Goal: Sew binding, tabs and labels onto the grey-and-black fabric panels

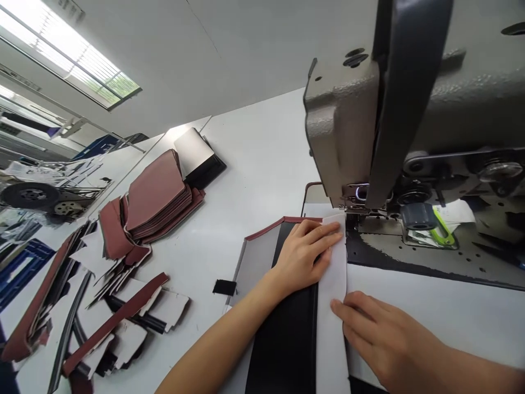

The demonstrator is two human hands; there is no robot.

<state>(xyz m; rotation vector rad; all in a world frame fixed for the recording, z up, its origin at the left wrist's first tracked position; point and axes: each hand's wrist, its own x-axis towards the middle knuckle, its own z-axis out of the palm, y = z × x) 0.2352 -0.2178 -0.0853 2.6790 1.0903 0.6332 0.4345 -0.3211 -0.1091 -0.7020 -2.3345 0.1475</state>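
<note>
A workpiece with a black panel, a grey panel with maroon edging, and a white strip lies under the sewing machine head. My left hand rests on it, fingers stretched out flat over the strip, just in front of the needle area. Lower down, my right hand holds the strip's right edge between its fingers, one fingertip on top. Some of its fingers are hidden under the hand. A small black tab sticks out at the workpiece's left side.
Maroon panels are stacked on the white table to the left, beside a dark, light-topped block. Loose maroon and black strips lie nearer. A green-handled tool lies by the machine bed.
</note>
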